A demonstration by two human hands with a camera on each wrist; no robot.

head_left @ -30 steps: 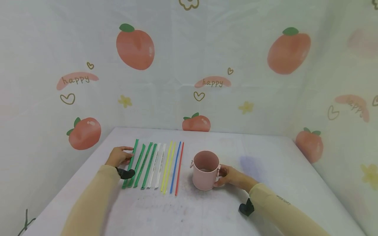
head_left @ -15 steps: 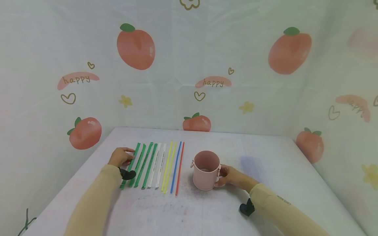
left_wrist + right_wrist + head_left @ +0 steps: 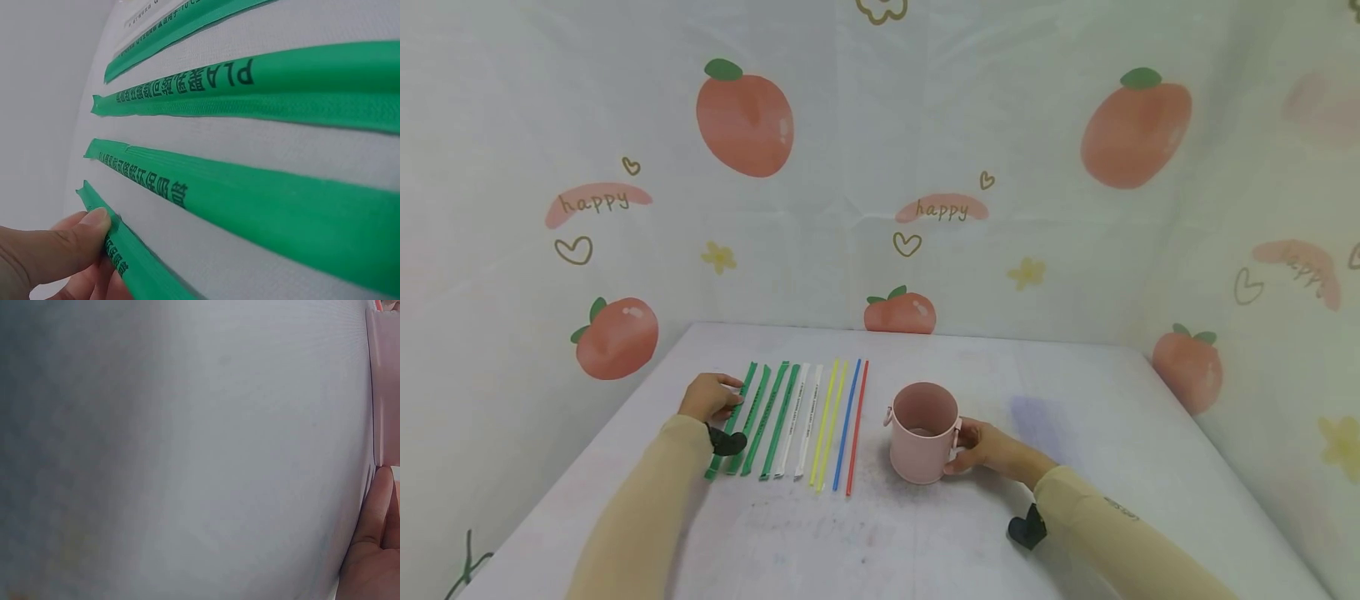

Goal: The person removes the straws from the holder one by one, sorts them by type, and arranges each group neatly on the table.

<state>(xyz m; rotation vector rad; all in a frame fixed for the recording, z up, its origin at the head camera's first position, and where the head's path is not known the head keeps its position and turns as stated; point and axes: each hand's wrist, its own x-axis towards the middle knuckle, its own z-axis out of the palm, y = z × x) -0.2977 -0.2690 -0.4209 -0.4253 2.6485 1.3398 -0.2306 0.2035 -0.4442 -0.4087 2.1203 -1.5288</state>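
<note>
My left hand (image 3: 707, 397) pinches the leftmost green paper-wrapped straw (image 3: 128, 255) between thumb and fingers, near its far end. Three more green-wrapped straws (image 3: 766, 417) lie beside it, slanted the same way. To the right of the row stands a pink metal mug (image 3: 917, 454), upright, with a handle on each side. My right hand (image 3: 994, 450) grips the mug's right handle, its thumb low at the mug's side. Only the mug's edge and part of that hand show at the right border of the right wrist view.
Two white-wrapped straws (image 3: 807, 425), two yellow straws (image 3: 831, 417), a blue straw (image 3: 847, 425) and a red straw (image 3: 857, 429) continue the row toward the mug. The white-covered table (image 3: 790, 550) meets a fruit-patterned curtain (image 3: 820, 233) behind and at the sides.
The leftmost green straw has turned slightly, its far end coming nearer and a little right, its near end shifting left. My left hand moved slightly right with it. Right hand and mug stayed put.
</note>
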